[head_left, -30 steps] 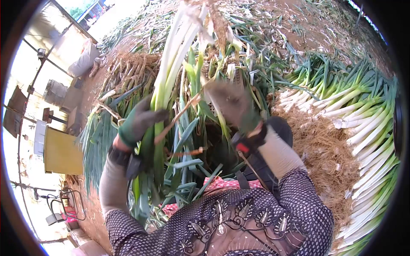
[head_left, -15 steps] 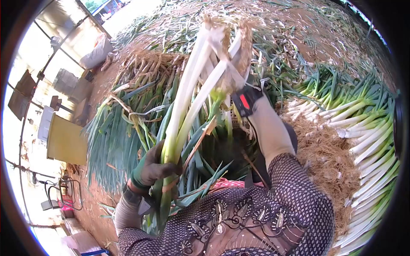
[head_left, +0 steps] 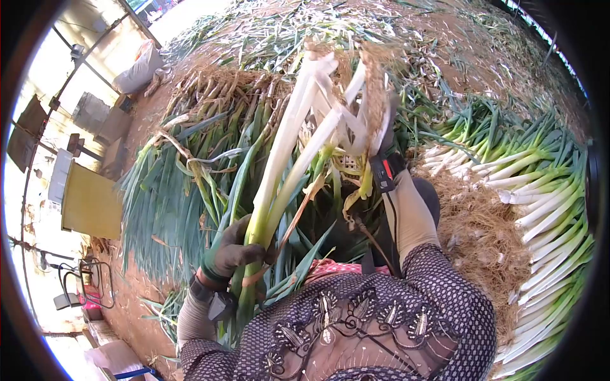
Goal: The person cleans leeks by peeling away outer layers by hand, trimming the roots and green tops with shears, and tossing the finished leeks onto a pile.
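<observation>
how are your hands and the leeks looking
Left hand closed around leeks, root ends up. Right hand blurred, grip unclear. Loose peel partly in the way.

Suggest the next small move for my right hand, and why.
I'd probably ease the right hand, mostly hidden near the roots, gently away to strip the ragged, off-white outer layers. They hang loose beside it, while the left hand, in a grey-and-green fabric glove, grips the long white-and-green leek stalks lower down. The right fingers' grip can't be seen.
</observation>
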### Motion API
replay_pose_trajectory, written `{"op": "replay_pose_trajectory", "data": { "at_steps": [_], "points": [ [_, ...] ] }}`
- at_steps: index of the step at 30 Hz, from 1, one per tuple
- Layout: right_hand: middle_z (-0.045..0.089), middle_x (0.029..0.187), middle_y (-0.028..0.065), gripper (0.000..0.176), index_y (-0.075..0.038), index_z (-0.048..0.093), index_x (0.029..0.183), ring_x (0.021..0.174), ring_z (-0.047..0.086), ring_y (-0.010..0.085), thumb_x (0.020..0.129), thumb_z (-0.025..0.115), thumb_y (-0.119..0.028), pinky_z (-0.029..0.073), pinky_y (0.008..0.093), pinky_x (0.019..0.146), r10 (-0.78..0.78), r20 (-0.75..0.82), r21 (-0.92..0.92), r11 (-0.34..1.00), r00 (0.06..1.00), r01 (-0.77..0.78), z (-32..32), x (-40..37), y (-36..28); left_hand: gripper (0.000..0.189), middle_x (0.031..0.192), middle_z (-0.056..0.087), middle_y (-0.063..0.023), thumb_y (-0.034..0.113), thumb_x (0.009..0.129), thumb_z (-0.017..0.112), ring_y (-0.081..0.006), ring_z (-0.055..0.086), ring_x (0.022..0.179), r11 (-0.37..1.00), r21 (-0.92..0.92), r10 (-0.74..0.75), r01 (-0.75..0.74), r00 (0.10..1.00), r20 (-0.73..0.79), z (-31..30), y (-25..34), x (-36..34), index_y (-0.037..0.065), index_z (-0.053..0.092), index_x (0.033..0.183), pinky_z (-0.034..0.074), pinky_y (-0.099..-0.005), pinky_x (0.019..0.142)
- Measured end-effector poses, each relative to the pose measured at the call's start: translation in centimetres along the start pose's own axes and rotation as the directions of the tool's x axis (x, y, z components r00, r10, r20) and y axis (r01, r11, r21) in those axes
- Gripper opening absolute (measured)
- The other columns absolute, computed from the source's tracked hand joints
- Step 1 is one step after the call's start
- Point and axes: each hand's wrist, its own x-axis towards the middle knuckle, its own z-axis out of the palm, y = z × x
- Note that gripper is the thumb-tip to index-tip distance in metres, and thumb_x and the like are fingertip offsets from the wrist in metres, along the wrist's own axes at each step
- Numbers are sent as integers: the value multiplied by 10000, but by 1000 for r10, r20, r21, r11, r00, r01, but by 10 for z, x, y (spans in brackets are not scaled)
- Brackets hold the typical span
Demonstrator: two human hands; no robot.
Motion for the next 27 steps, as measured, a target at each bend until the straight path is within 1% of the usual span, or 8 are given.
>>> {"op": "replay_pose_trajectory", "data": {
  "at_steps": [5,9,12,15,18,20,24,27],
  "points": [
    [687,1041,123,792,-12,378,1446,874,675,203,907,581,-556,528,296,827,144,-74,-171,973,987,-155,-4,8,22,577,915,617,-91,217,716,697,-177,608,792,990,-136,-35,42,998,54,11,-4,0,-9,513,1214,502,-302,737],
    [707,1020,97,382,1,614,1233,939,679,172,894,673,-163,511,284,901,221,-169,-320,909,961,-265,5,16,47,698,871,620,-94,312,670,736,-181,598,738,987,-142,-56,71,993,108,17,-9,3,-32,510,1234,488,-291,672],
    [648,1205,92,601,-38,512,1379,1102,622,198,834,737,-158,442,330,1001,515,-168,-487,698,841,-525,-4,27,24,706,856,627,-95,316,682,744,-188,606,723,991,-123,-39,50,995,89,14,-12,1,-35,506,1247,491,-291,661],
    [661,1188,107,429,-71,582,1292,1106,626,230,888,651,-197,442,346,998,384,-368,-925,-56,847,-376,-61,57,0,622,894,625,-98,249,742,718,-186,615,767,999,7,-39,39,998,59,3,-24,-3,-21,502,1259,504,-306,717],
    [671,1160,120,319,-138,644,1208,1052,655,266,915,565,-237,518,354,910,-3,-55,-723,-690,999,-41,-132,74,-73,561,968,638,-79,155,807,697,-169,634,867,991,20,-132,132,991,-7,-9,-22,-15,1,461,1291,507,-312,818],
    [659,1030,98,240,-122,643,1112,929,639,235,927,550,-243,519,339,835,-234,-197,-761,-576,952,-299,-169,77,-131,542,982,640,-66,141,796,723,-155,634,856,989,94,-109,114,993,-52,-7,-31,-17,-1,493,1265,516,-297,799],
    [635,770,53,207,-90,639,922,684,607,173,951,519,-256,520,308,685,-429,-485,-836,484,762,-259,-226,58,-247,506,1044,636,-48,127,784,726,-147,634,834,943,332,11,27,994,-111,-24,-43,-24,-12,538,1232,530,-300,776],
    [627,788,48,232,-50,646,947,671,598,176,898,612,-274,509,320,625,-599,-578,-803,537,554,-258,-148,39,-241,339,1082,621,-104,112,840,658,-185,644,816,967,247,-10,62,979,-206,-40,-49,-21,4,599,1155,537,-336,781]
  ]
}}
